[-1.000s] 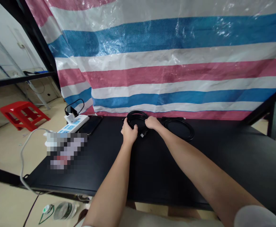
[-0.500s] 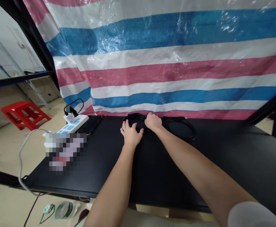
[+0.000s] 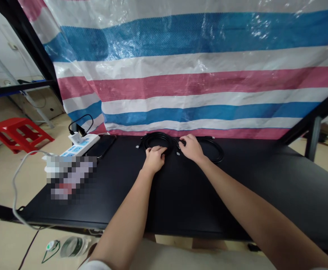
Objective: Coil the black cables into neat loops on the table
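Two coils of black cable lie side by side at the back of a black table (image 3: pixel 181 202), just in front of a striped tarp. My left hand (image 3: pixel 154 158) rests flat on the near rim of the left cable coil (image 3: pixel 156 139), fingers stretched out. My right hand (image 3: pixel 191 147) lies in the gap between the coils, its fingers loosely extended and touching the left rim of the right cable coil (image 3: pixel 215 153). A small plug end (image 3: pixel 177 152) of the cable shows between my hands. Neither hand grips anything.
A white power strip (image 3: pixel 79 146) with a black charger plugged in and a dark phone (image 3: pixel 100 147) lie at the table's back left. A blurred-out item (image 3: pixel 68 176) sits near the left edge. A red stool (image 3: pixel 17 133) stands on the floor at left, and wire spools (image 3: pixel 68 247) lie under the table.
The left coil, held tilted up in both hands a second ago, now lies flat. My left hand flattened on its near rim and my right hand moved right toward the second coil.
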`<move>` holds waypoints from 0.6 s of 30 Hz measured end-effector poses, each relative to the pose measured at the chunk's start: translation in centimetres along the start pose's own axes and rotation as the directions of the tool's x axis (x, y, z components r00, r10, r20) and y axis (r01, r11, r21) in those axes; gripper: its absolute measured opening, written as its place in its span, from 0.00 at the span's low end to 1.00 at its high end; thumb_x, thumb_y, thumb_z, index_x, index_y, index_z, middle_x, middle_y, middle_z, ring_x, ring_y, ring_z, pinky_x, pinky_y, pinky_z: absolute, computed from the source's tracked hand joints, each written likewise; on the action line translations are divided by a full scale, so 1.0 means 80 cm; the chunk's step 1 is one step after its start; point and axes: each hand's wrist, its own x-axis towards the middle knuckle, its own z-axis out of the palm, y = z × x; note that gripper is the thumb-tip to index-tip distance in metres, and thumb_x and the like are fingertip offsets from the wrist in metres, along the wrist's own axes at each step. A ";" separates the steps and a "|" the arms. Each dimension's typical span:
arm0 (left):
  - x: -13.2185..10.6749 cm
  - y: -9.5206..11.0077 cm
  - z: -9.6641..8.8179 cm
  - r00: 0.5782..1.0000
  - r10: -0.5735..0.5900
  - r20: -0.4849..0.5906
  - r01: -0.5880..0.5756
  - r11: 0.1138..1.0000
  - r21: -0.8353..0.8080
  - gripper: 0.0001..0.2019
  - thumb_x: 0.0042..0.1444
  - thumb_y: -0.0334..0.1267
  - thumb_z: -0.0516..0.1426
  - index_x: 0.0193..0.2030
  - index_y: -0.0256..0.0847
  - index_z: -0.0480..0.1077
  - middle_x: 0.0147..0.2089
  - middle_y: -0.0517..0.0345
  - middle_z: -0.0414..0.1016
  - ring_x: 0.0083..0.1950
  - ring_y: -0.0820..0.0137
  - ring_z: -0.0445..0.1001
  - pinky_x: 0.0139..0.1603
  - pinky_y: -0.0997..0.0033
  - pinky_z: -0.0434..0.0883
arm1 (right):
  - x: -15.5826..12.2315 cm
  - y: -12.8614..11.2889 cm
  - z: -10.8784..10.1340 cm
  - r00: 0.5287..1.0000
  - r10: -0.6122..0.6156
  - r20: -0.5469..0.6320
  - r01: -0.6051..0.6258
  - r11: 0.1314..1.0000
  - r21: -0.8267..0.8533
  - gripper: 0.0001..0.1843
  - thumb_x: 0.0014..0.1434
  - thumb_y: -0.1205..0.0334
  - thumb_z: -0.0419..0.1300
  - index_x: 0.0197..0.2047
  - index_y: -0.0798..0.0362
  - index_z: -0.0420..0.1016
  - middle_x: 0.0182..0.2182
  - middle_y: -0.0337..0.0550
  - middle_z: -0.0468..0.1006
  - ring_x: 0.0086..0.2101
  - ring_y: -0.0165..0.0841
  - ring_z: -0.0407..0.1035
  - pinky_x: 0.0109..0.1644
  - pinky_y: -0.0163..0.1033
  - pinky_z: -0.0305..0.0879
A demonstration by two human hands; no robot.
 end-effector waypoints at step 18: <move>0.003 0.000 0.015 0.993 0.040 0.112 -0.072 0.951 0.302 0.21 0.54 0.24 0.48 0.46 0.47 0.76 0.54 0.47 0.70 0.59 0.56 0.64 0.56 0.44 0.56 | -0.042 0.145 -0.048 0.804 0.463 -0.373 -0.428 0.886 0.177 0.07 0.44 0.65 0.57 0.30 0.53 0.72 0.32 0.50 0.72 0.39 0.44 0.65 0.48 0.51 0.61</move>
